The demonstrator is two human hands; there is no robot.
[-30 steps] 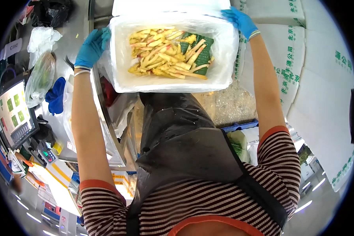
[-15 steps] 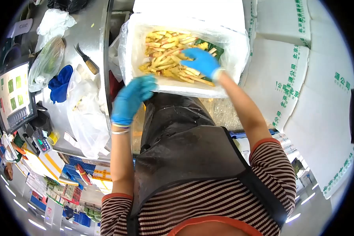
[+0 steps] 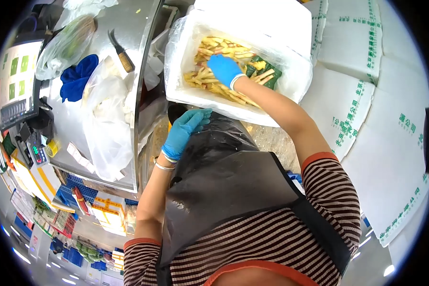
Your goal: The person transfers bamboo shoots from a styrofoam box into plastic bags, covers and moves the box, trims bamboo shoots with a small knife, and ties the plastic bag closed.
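Blue-gloved right hand [image 3: 225, 70] curled over yellow ginger stalks [image 3: 206, 80], grip untellable, half-spread blue-gloved left hand [image 3: 184, 130] beside near edge of white foam box [image 3: 252, 114]

Produce shop or packing area, boxed yellow stalks [image 3: 225, 47], steel counter [image 3: 64, 127], lit monitor [image 3: 15, 81], digital display [image 3: 37, 151]

- Left hand [image 3: 186, 127]: one.
- Right hand [image 3: 225, 70]: one.
- Foam box [image 3: 224, 110]: one.
- Yellow root pieces [image 3: 209, 85]: many, overlapping, exact count unreadable.
- Table [image 3: 64, 136]: one.
- Knife [image 3: 125, 61]: one.
- Blue cloth [image 3: 79, 78]: one.
- Screen [image 3: 15, 81]: one.
- Plastic bags [image 3: 110, 131]: at least two.
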